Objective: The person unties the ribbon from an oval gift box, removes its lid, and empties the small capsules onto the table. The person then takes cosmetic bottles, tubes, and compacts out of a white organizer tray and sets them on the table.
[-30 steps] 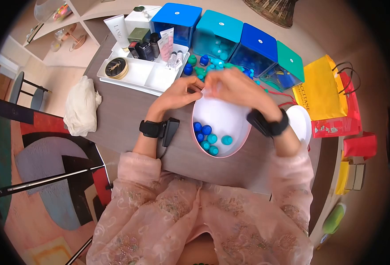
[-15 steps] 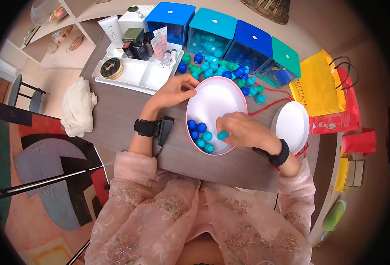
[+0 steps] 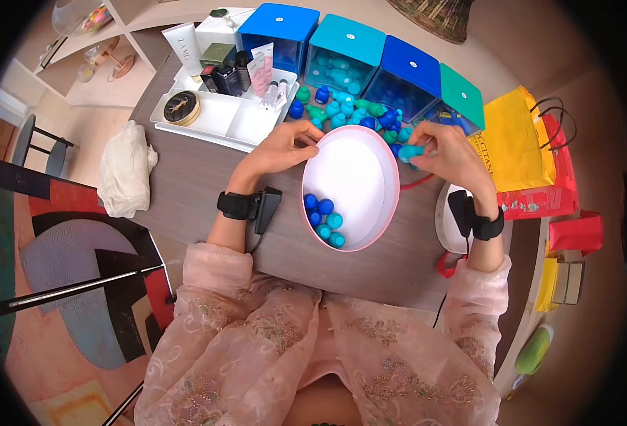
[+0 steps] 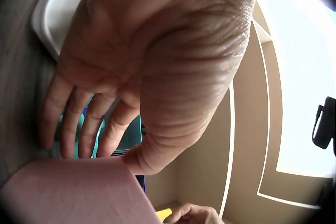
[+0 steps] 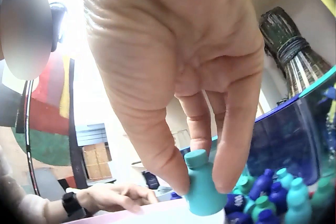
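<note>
A pink oval box (image 3: 397,192) with a white inside lies on the table in the head view. Several blue and teal little bottles (image 3: 324,220) sit at its near left end. My left hand (image 3: 300,142) grips the box's far left rim; in the left wrist view its thumb (image 4: 139,163) meets the pink wall (image 4: 68,192) and the fingers reach past it. My right hand (image 3: 420,149) pinches a teal bottle (image 3: 409,151) just beyond the box's far right rim. In the right wrist view thumb and fingers of that hand (image 5: 202,174) hold the bottle (image 5: 202,195) upright above other bottles.
A heap of loose bottles (image 3: 349,110) lies behind the box, before several lidded blue and green bins (image 3: 345,46). A white tray (image 3: 214,117) of cosmetics is far left, a white cloth (image 3: 125,170) at the left edge. The white lid (image 3: 445,220) and yellow bag (image 3: 516,142) are right.
My right hand reached into the box, took the lone teal bottle and lifted it out past the far right rim. My left hand stayed on the rim.
</note>
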`<state>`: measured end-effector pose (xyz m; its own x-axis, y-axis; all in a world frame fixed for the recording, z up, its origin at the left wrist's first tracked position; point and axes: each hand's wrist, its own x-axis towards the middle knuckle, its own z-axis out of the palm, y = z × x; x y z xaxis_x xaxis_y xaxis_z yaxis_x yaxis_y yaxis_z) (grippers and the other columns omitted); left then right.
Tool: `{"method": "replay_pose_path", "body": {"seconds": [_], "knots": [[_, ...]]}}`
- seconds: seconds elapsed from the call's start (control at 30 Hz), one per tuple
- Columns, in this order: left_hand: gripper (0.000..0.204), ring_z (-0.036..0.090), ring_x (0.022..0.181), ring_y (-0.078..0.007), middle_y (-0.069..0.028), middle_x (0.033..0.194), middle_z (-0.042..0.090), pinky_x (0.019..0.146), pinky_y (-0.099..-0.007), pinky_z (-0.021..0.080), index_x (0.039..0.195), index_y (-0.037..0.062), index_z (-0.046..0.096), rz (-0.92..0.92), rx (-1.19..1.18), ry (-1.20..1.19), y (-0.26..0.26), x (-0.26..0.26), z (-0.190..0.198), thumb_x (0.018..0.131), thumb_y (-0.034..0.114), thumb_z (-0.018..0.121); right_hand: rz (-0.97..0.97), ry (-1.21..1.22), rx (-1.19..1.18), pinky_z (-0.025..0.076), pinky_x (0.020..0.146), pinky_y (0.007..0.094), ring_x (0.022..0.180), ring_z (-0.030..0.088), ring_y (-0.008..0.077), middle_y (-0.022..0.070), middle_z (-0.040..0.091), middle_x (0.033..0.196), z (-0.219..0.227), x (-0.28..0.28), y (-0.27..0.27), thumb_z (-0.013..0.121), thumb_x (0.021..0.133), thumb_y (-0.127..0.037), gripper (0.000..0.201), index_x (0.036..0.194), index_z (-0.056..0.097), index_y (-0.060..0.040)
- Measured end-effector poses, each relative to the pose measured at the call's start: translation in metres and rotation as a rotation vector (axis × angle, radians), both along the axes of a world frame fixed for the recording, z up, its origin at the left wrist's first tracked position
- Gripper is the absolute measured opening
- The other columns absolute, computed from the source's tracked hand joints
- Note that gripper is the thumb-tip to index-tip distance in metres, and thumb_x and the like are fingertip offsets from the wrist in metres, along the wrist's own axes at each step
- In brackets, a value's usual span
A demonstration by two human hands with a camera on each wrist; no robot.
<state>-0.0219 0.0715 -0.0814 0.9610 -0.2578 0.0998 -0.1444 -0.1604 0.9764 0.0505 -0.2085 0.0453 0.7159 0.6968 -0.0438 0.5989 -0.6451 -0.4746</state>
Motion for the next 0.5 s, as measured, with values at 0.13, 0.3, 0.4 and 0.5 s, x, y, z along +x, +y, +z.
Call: {"method": "replay_pose_path", "body": {"seconds": [0.13,0.3,0.4,0.5], "knots": [[0.024,0.058,0.092,-0.0159,-0.0072,0.099,0.061,0.083,-0.0313,0.045,0.103,0.0003,0.06,0.011,0.009,0.002,-0.001,-0.001,0.002,0.08,0.008,0.061,-0.051,0.029,-0.082,0.048,0.063,0.0319,0.071,0.062,0.0229,0.0129,0.063,0.075,-0.018,0.007,-0.013,0.069,0.065,-0.004,0.021,0.083,0.061,0.0014],[0.023,0.058,0.092,-0.0156,-0.0068,0.099,0.061,0.082,-0.0311,0.046,0.102,0.0003,0.06,0.016,0.01,0.007,-0.001,-0.001,0.002,0.08,0.007,0.061,-0.041,-0.012,-0.115,0.048,0.066,0.0363,0.075,0.062,0.0276,0.0151,0.063,0.078,-0.05,0.006,-0.018,0.067,0.062,-0.001,0.022,0.083,0.061,0.0018],[0.023,0.058,0.092,-0.0155,-0.0068,0.098,0.061,0.082,-0.0312,0.046,0.102,0.0003,0.06,0.014,0.012,0.003,-0.001,0.0,0.0,0.08,0.007,0.061,-0.03,-0.097,-0.065,0.048,0.066,0.038,0.075,0.062,0.0289,0.0154,0.063,0.078,-0.06,0.008,-0.021,0.065,0.063,0.001,0.022,0.084,0.06,0.0015],[0.024,0.058,0.092,-0.0155,-0.0068,0.099,0.061,0.083,-0.031,0.046,0.102,0.0003,0.06,0.014,0.009,0.004,0.0,0.0,-0.001,0.079,0.007,0.061,-0.04,-0.244,-0.049,0.048,0.066,0.0377,0.075,0.062,0.0281,0.0144,0.063,0.079,-0.055,0.004,-0.018,0.064,0.065,0.002,0.021,0.085,0.06,0.0005]]}}
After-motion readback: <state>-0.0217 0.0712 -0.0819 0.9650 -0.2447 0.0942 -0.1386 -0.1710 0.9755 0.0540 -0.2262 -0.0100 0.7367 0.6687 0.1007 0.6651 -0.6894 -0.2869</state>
